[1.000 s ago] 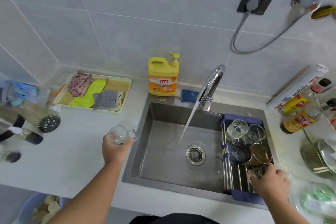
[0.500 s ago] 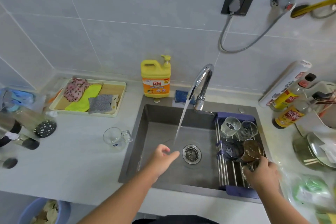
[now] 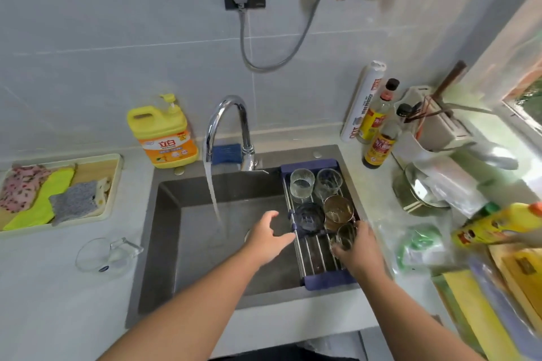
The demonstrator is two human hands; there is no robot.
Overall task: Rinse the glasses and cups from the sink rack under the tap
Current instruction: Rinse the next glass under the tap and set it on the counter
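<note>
One mug seems done; right hand fingers grip a glass, left hand fingers spread; four cups wait beyond them.

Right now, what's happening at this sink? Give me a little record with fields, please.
Tap: running, its stream falling into the sink
Rack: spans the sink's right side and holds five glasses and cups
Right hand: grips the nearest glass at the rack's near side
Left hand: holds nothing, open over the sink beside the dark cup
Counter: a glass mug stands left of the sink
Back edge: yellow detergent bottle
</note>
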